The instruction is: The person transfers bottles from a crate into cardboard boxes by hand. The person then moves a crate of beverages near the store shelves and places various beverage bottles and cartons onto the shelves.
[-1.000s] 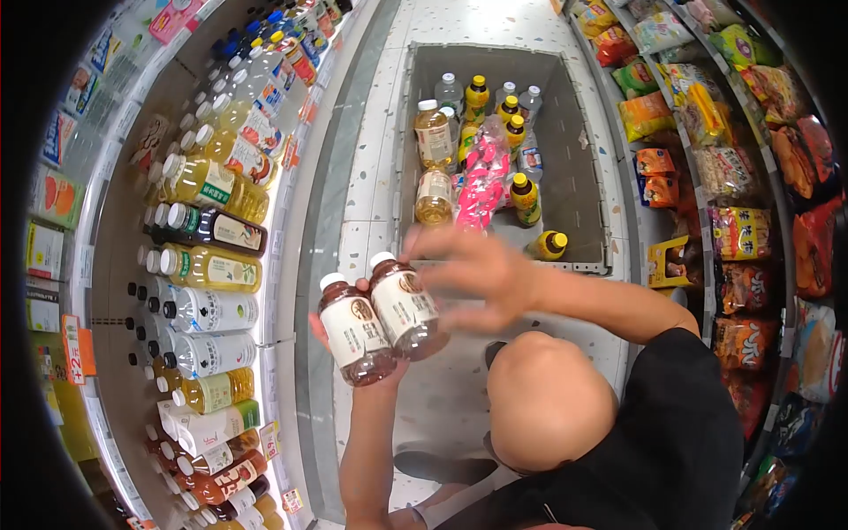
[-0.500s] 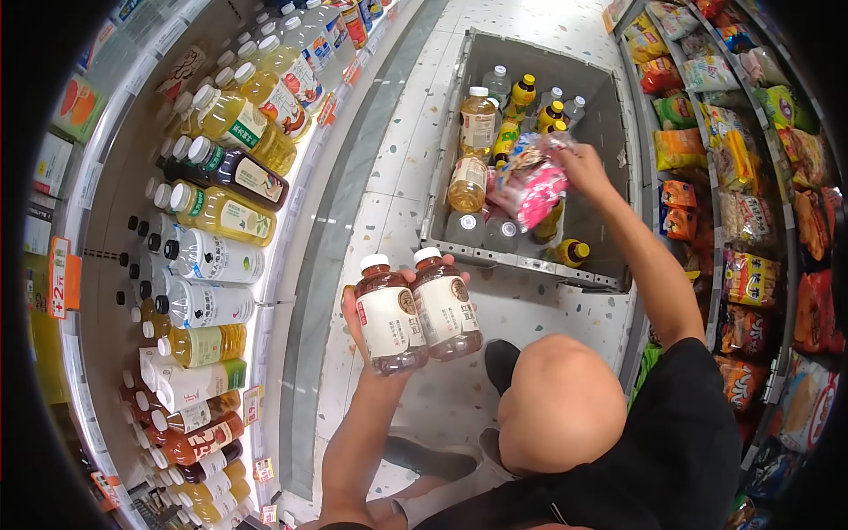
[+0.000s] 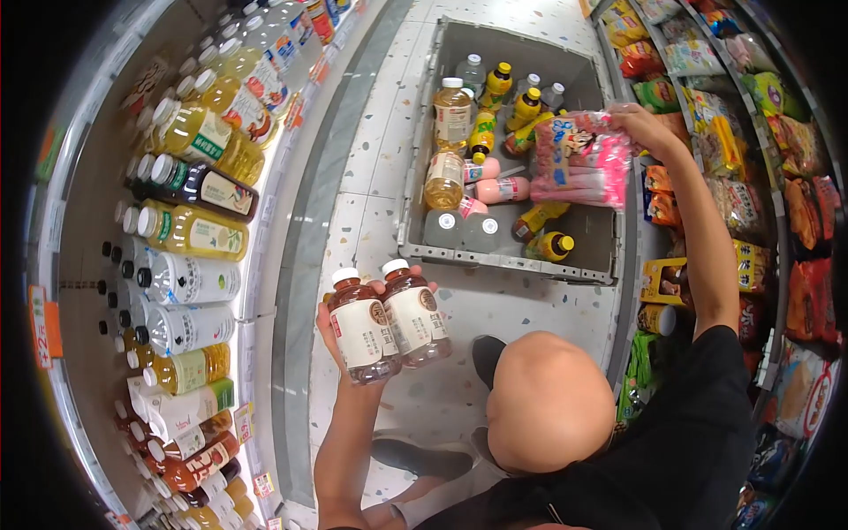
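Note:
Two bottles of reddish-brown drink with white caps and cream labels, one bottle (image 3: 365,331) and the other bottle (image 3: 418,316), stand side by side in my left hand (image 3: 326,329), whose fingers wrap round them. My right hand (image 3: 649,131) pinches the upper corner of a clear and pink plastic pack (image 3: 579,161), its contents looking like pink sticks. The pack hangs over the right part of a grey crate (image 3: 415,199). Inside the crate are yellow-capped bottles (image 3: 497,87), clear-capped bottles, pale yellow bottles (image 3: 451,119) and pink bottles (image 3: 503,189).
On the left runs a lit shelf with rows of drinks, including a white-labelled bottle (image 3: 196,278) and a dark bottle (image 3: 208,187). To the right are racks of bagged snacks (image 3: 698,57). My knee (image 3: 552,411) is raised in front of me above the speckled floor (image 3: 353,168).
My right hand has moved the pink pack right and upward, uncovering pink bottles in the crate. The view has shifted slightly; my left hand still holds both bottles.

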### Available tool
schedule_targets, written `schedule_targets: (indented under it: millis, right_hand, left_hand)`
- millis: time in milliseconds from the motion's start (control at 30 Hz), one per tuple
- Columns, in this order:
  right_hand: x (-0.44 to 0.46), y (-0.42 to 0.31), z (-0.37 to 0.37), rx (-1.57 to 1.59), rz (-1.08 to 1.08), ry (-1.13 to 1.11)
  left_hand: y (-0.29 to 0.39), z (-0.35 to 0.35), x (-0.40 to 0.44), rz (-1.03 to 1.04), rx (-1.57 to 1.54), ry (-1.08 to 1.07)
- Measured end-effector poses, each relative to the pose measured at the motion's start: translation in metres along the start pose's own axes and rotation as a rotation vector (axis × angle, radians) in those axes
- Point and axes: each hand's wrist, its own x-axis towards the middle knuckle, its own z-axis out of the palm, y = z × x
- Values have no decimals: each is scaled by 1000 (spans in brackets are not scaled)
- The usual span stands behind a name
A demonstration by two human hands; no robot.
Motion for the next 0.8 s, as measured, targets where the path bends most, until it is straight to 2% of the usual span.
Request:
schedule_targets:
  millis: [67,133,167,200,267,300,333,400,467,533,600,667,733,800]
  right_hand:
    - [-2,7,12,-77,85,-102]
    - [-17,6,32,-236,10,-75]
    - [-17,0,37,-370,49,-42]
    - [-16,5,43,-359,58,-40]
    - [-23,-1,61,-1109,-304,258]
    - [-33,-20,65,-1216,-118,118]
    - [-41,-27,71,-1211,-106,130]
    - [-53,-32,80,-921,-656,291]
    - [-48,-51,101,-654,-649,255]
    - [-25,-67,112,-612,-641,158]
    - [28,-71,129,-554,-602,185]
    - [108,-60,150,-611,-592,192]
    - [148,-63,172,-607,-467,175]
    - [199,-50,198,-634,-548,121]
  left_hand:
    - [-1,-2,5,-18,6,6]
    - [-1,-3,9,-20,-1,-11]
    - [-1,-2,11,-30,5,-11]
    - [1,-1,11,-32,21,-18]
    - [3,3,12,-47,40,-27]
    - [3,5,13,-42,44,-48]
    - [4,6,14,-39,47,-71]
    - [5,1,16,-72,41,-101]
    - [5,2,17,-64,23,-74]
    - [5,6,16,-80,29,-48]
    - [4,4,17,-60,40,-48]
    - [2,5,16,-64,56,-53]
    - [0,9,15,-44,77,-5]
    - [-2,13,18,-33,90,2]
